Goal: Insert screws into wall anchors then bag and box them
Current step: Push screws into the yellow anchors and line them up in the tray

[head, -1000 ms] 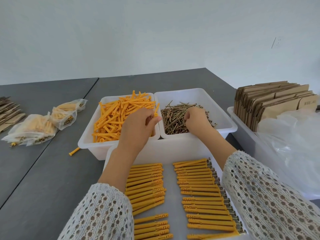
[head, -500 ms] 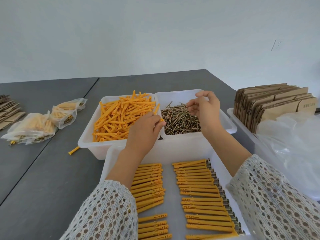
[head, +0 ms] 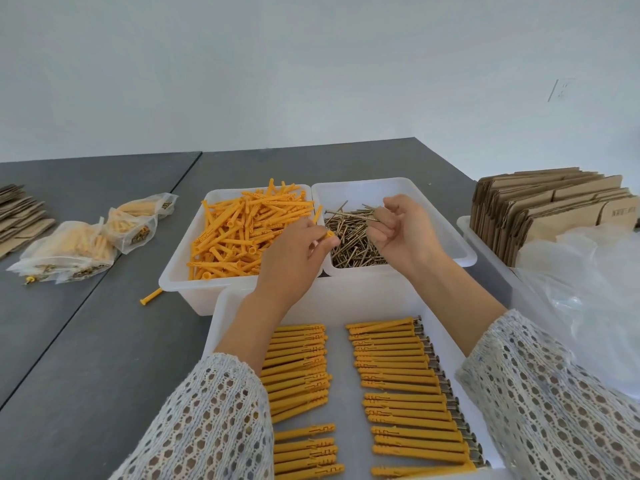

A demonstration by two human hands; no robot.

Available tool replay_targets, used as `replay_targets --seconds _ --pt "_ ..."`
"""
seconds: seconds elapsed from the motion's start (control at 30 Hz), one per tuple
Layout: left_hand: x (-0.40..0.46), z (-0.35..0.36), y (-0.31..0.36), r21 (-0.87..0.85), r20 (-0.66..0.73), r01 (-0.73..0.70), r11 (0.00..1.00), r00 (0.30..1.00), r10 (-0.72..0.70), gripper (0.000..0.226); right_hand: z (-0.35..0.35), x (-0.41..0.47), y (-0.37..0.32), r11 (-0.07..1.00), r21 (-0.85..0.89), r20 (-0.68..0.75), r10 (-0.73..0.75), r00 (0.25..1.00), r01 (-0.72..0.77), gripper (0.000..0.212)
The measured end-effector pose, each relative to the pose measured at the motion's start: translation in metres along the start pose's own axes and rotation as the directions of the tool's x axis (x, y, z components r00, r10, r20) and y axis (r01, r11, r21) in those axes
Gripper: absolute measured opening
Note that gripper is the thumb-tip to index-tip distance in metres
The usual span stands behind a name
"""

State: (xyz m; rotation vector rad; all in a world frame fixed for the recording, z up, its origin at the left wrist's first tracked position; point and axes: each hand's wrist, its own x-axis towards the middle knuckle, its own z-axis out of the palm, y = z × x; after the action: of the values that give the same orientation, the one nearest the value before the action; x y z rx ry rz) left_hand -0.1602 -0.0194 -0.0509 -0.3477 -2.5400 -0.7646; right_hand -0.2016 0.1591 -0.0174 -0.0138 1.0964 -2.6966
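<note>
The left hand pinched one orange plastic wall anchor over the far bins. The right hand pinched a thin brown metal screw. Next, the screw's tip probably needed lining up with the anchor's open end.

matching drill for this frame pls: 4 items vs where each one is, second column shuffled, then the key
Items:
1. loose orange wall anchors
2. loose screws
3. assembled anchors with screws
4. flat cardboard boxes

Places:
A. laid in rows in the near tray
B. far-left white bin
C. standing on edge in the bin at the right
D. far-right white bin, under the right hand

Pairs: 1-B, 2-D, 3-A, 4-C
</note>
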Motion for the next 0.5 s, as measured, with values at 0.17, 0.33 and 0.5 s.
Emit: replay_targets --seconds 0.17,0.33,0.5 --pt "0.003 -0.007 0.023 -0.638 -0.015 0.107 0.763 0.988 -0.152 0.034 0.006 -0.001 0.014 0.977 -0.188 0.065 0.112 0.992 -0.098 0.036" --pt "0.005 -0.012 0.023 -0.649 -0.107 0.071 0.758 0.977 -0.183 0.035 0.017 -0.008 0.025 0.79 -0.612 0.198 0.136 0.971 0.014 0.024" --pt "0.007 -0.01 0.023 -0.662 -0.115 0.045 0.748 0.98 -0.161 0.035 0.025 -0.014 0.042 0.277 -0.907 0.303 -0.094 0.948 0.317 0.016"
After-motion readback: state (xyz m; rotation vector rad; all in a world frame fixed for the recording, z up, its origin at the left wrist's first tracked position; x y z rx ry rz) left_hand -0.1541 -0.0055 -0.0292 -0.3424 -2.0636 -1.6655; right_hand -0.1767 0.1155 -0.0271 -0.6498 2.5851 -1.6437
